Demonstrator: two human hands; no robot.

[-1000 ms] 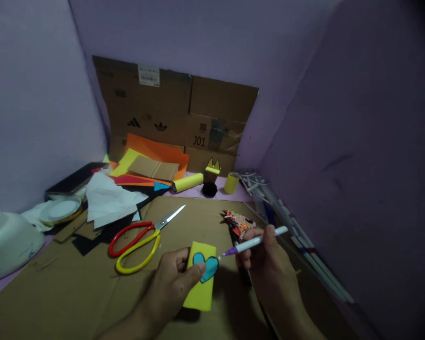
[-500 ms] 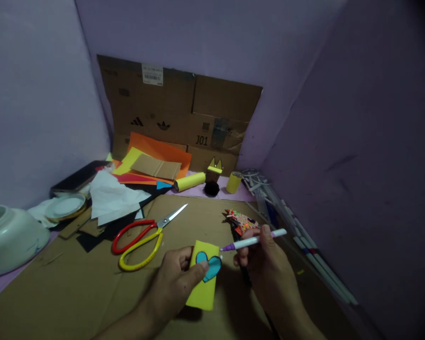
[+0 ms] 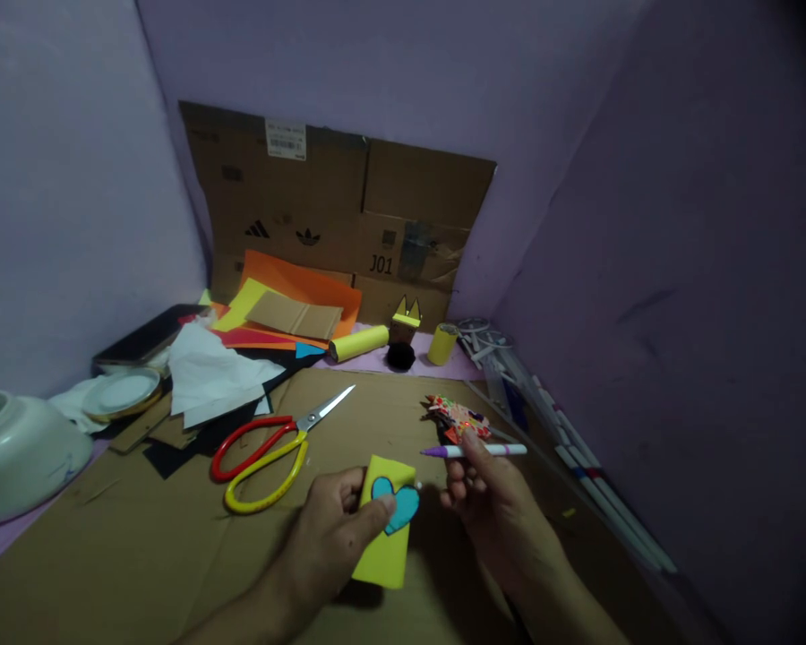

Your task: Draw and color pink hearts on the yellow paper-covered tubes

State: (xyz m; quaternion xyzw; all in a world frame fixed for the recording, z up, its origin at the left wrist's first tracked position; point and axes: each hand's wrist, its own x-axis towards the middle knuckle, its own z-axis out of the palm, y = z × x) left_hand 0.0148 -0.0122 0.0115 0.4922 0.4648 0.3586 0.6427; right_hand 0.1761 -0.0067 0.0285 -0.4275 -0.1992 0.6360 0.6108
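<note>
My left hand (image 3: 339, 528) grips a yellow paper-covered piece (image 3: 384, 564), shaped like a flattened tube or small box. A blue heart (image 3: 403, 509) with a dark outline lies on its face, and my thumb presses on the heart. To the right, my right hand (image 3: 493, 493) holds a white marker with a purple tip (image 3: 487, 451) between thumb and fingers. The marker lies nearly level, its tip pointing left, apart from the yellow piece. Behind the right hand is a colourful patterned pouch (image 3: 457, 417) with pencil tips showing; the hand hides part of it.
Scissors (image 3: 302, 425) with red and yellow handles lie slightly open on the cardboard sheet (image 3: 175, 537). A white pot (image 3: 23, 457), papers (image 3: 218, 372) and a dark tablet-like slab (image 3: 151, 336) are at left. Yellow rolls (image 3: 359, 343) stand behind; white sticks (image 3: 611, 493) lie right.
My right hand has turned the marker to nearly level and drawn it slightly up, away from the heart's edge. The left hand and the yellow piece have stayed in place.
</note>
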